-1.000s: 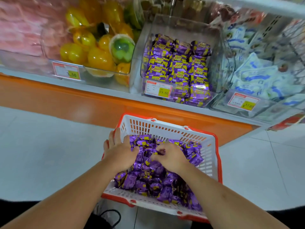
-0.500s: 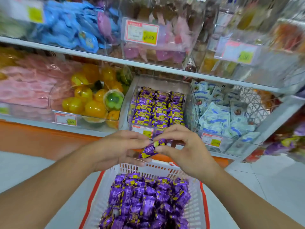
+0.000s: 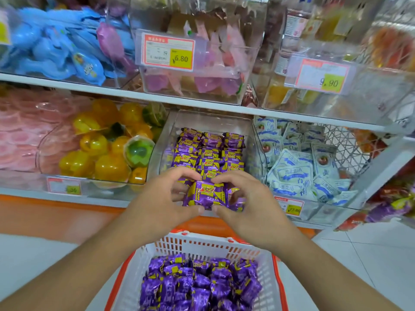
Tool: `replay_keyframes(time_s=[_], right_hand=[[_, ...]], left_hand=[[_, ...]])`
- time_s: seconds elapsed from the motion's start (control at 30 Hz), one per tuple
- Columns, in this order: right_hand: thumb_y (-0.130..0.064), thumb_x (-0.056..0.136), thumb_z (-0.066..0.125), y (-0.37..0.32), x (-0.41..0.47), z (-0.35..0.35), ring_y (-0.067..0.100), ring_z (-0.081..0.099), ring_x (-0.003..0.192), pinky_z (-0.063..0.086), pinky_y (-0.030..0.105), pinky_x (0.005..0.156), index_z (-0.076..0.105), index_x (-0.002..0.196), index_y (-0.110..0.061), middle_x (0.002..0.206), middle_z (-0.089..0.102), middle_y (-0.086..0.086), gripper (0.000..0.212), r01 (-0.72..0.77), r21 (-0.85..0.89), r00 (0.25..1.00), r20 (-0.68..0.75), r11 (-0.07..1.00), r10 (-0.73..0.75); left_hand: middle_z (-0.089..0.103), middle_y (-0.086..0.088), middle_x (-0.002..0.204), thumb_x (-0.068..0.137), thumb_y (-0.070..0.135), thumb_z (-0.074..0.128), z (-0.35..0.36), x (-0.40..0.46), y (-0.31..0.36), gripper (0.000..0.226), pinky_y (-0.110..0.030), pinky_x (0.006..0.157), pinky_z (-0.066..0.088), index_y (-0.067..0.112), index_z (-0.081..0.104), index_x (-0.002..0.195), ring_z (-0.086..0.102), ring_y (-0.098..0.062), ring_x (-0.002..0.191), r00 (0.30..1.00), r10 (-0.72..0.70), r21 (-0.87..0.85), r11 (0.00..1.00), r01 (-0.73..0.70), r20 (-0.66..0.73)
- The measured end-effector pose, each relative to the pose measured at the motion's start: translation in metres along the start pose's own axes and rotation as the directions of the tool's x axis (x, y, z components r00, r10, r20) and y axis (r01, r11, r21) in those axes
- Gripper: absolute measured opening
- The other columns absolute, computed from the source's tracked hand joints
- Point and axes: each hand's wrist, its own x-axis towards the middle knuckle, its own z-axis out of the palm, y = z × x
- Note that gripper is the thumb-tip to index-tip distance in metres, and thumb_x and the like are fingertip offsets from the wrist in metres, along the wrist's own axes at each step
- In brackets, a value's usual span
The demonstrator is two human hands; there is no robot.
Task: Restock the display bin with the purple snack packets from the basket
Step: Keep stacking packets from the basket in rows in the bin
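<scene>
Purple packet pinched between both hands at the mouth of the display bin, basket below.

Nearest, white basket (image 3: 197,250) with orange rim, heaped with purple snack packets (image 3: 199,283); above it, left hand (image 3: 157,203) and right hand (image 3: 253,205) meeting around one purple packet (image 3: 207,195), fingers (image 3: 179,175) curled over its top edge and thumbs pressed under, pinching it from both sides; just behind, clear display bin (image 3: 249,140) on the lower shelf, already lined with rows of the same packets. Likely risks: slick wrapper slipping from so light a pinch and dropping short onto the bin's front lip or the floor; packet pushed in carelessly and upsetting the neat rows. Beside the bin, yellow jelly cups (image 3: 98,153) left, white-and-blue sachets (image 3: 298,167) right; upper shelf (image 3: 202,104) overhanging, narrowing the reach inward.
</scene>
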Motion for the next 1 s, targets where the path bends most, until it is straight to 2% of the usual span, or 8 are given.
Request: replay_keyframes(time_s=[0.1,0.2,0.3,0.43,0.6,0.77,0.87,1.0], right_hand=[[-0.012,0.077,0.085,0.01,0.018,0.0,0.004,0.06,0.108,0.049,0.019,0.092,0.069,0.12,-0.031,0.118,0.06,-0.019,0.049,-0.028,-0.059,0.998,-0.055,0.998,0.025],[-0.012,0.079,0.084,0.025,0.049,0.001,-0.001,0.053,0.102,0.04,0.009,0.096,0.067,0.123,-0.029,0.118,0.056,-0.015,0.051,-0.082,-0.128,0.991,-0.119,0.988,0.067],[-0.01,0.081,0.079,0.047,0.088,0.008,0.003,0.048,0.105,0.027,-0.002,0.091,0.066,0.127,-0.024,0.12,0.053,-0.008,0.05,-0.163,-0.194,0.976,-0.173,0.967,0.13],[-0.006,0.074,0.068,0.078,0.138,0.026,0.026,0.059,0.115,0.041,0.021,0.092,0.071,0.118,-0.019,0.115,0.071,0.003,0.046,-0.244,-0.216,0.957,-0.209,0.945,0.2],[-0.009,0.069,0.061,0.101,0.161,0.045,0.029,0.064,0.112,0.054,0.036,0.094,0.073,0.113,-0.02,0.113,0.073,0.005,0.047,-0.235,-0.266,0.966,-0.17,0.935,0.194],[-0.007,0.076,0.064,0.103,0.16,0.049,0.027,0.058,0.123,0.049,0.036,0.103,0.072,0.124,-0.021,0.128,0.067,0.008,0.052,-0.246,-0.3,0.957,-0.226,0.922,0.182],[-0.005,0.079,0.062,0.101,0.154,0.048,0.024,0.051,0.136,0.042,0.029,0.112,0.067,0.135,-0.022,0.141,0.058,0.007,0.058,-0.256,-0.285,0.955,-0.222,0.924,0.196],[-0.016,0.088,0.059,0.098,0.141,0.049,0.023,0.054,0.129,0.043,0.031,0.112,0.07,0.13,-0.024,0.137,0.062,0.002,0.045,-0.238,-0.314,0.966,-0.174,0.919,0.191]], left_hand=[[0.074,0.009,0.101,0.074,0.015,0.091,0.008,0.022,-0.006,0.057,-0.026,0.08,0.061,0.043,0.06,0.114,0.073,-0.005,0.092,0.997,0.068,0.086,0.994,-0.064,-0.045],[0.057,0.016,0.119,0.078,0.016,0.087,0.016,0.065,-0.011,0.054,-0.019,0.084,0.056,0.039,0.06,0.12,0.066,-0.002,0.1,0.968,0.221,0.303,0.936,-0.177,-0.118],[0.053,0.007,0.124,0.078,0.018,0.085,0.023,0.117,-0.016,0.056,-0.03,0.098,0.052,0.028,0.063,0.129,0.063,-0.012,0.107,0.944,0.302,0.489,0.849,-0.202,-0.134],[0.065,-0.001,0.127,0.084,0.022,0.078,0.028,0.172,-0.032,0.057,-0.037,0.102,0.051,0.029,0.06,0.137,0.062,-0.024,0.117,0.947,0.294,0.64,0.754,-0.148,-0.126],[0.065,-0.004,0.134,0.087,0.021,0.068,0.028,0.189,-0.059,0.049,-0.045,0.102,0.051,0.021,0.062,0.136,0.061,-0.028,0.122,0.946,0.315,0.71,0.683,-0.173,-0.072],[0.063,0.0,0.138,0.091,0.019,0.051,0.028,0.186,-0.064,0.045,-0.043,0.101,0.051,0.018,0.066,0.133,0.058,-0.026,0.124,0.919,0.393,0.756,0.605,-0.251,-0.009],[0.059,0.001,0.144,0.09,0.029,0.037,0.029,0.181,-0.065,0.057,-0.046,0.105,0.048,0.02,0.061,0.14,0.052,-0.025,0.133,0.944,0.327,0.791,0.57,-0.225,0.034],[0.044,0.005,0.158,0.098,0.035,0.036,0.031,0.177,-0.066,0.057,-0.044,0.116,0.036,0.024,0.045,0.153,0.035,-0.022,0.146,0.971,0.235,0.832,0.527,-0.171,0.05]])
